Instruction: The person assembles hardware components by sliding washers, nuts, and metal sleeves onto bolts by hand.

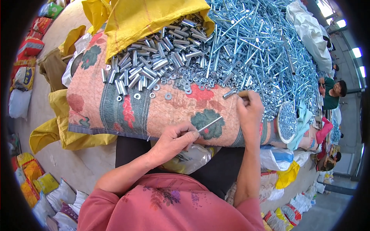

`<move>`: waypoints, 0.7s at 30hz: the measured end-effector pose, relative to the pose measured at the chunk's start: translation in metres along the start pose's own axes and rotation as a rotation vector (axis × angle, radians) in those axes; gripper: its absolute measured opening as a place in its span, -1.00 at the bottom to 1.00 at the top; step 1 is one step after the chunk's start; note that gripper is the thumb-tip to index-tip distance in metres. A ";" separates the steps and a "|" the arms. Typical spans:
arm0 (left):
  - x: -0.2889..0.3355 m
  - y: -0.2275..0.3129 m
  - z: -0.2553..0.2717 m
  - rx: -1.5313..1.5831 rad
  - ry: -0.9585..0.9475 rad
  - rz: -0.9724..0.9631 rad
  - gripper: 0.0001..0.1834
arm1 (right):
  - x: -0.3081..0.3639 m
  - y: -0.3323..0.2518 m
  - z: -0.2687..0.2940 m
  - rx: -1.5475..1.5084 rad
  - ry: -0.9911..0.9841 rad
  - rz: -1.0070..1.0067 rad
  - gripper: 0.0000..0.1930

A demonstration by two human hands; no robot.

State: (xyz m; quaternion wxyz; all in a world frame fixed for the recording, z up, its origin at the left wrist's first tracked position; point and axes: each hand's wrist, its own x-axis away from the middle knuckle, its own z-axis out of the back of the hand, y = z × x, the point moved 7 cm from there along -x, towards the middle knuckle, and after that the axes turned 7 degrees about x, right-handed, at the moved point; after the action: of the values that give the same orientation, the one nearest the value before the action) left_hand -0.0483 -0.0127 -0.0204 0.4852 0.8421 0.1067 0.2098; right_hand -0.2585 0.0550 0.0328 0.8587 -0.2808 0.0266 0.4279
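My left hand (pixel 178 139) is closed around a thin metal bolt (pixel 210 124), its free end pointing up and right over the flowered cloth. My right hand (pixel 249 107) is at the near edge of the hardware heap with thumb and fingers pinched together; whatever is between them is too small to make out. Just left of those fingertips is a short metal sleeve (pixel 229 93); I cannot tell whether they touch it. Small nuts (pixel 268 96) are heaped right beside the hand. Flat washers (pixel 188 87) are scattered farther left, below a pile of metal sleeves (pixel 148 67).
Long bolts (pixel 258 42) cover the far right of the table. A yellow woven sack (pixel 150 23) spills the sleeves. An oval white basket (pixel 287 123) of small parts stands at the right. A plastic bag (pixel 189 159) lies at my lap. Other people (pixel 332 92) sit at far right.
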 end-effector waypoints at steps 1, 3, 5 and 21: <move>0.001 -0.001 0.000 0.011 0.000 0.025 -0.76 | 0.006 -0.001 0.007 -0.209 -0.028 -0.113 -0.88; 0.001 -0.003 -0.003 0.024 -0.010 0.052 -0.76 | 0.022 -0.015 0.011 -0.509 -0.115 -0.262 -0.93; -0.001 -0.005 -0.004 -0.009 -0.020 0.064 -0.75 | 0.037 -0.038 -0.003 -0.905 -0.290 -0.246 -0.92; -0.006 0.018 -0.007 0.009 -0.060 0.036 -0.66 | 0.071 -0.056 -0.013 -1.215 -0.392 -0.333 -0.85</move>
State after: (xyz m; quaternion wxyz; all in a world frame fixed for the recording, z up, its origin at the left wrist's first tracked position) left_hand -0.0575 -0.0187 -0.0027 0.4807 0.8519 0.0780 0.1929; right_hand -0.1690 0.0730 0.0275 0.5912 -0.6327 -0.4202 0.2713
